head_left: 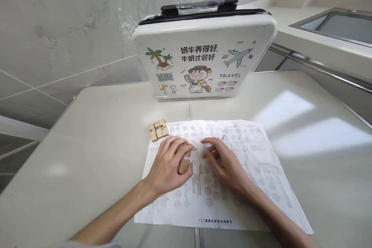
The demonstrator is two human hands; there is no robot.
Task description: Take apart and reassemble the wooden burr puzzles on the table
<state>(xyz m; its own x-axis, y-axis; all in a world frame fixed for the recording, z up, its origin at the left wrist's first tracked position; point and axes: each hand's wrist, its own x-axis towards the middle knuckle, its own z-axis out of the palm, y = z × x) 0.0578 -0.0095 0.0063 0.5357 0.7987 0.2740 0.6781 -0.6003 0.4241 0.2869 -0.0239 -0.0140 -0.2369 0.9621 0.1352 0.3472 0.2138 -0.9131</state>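
My left hand (170,162) is closed around a light-brown wooden puzzle block (184,164), and its fingers hide much of that block. A notch shows on the block's right side, between thumb and fingertips. To the right, my right hand (222,159) hovers over or rests on the printed sheet (232,209); which one I cannot tell. Its fingers are curved and apart, with nothing visible in them. Several notched wooden pieces (158,130) lie grouped at the sheet's far left corner, beyond my left hand. Small diagrams and text cover the sheet, which appears upside down.
A white plastic-wrapped case (203,58) with cartoon prints and a black handle stands at the back of the glossy pale table (87,155). A seam runs down the table's middle. Behind is a grey tiled wall (72,19); a white counter (293,19) is at right.
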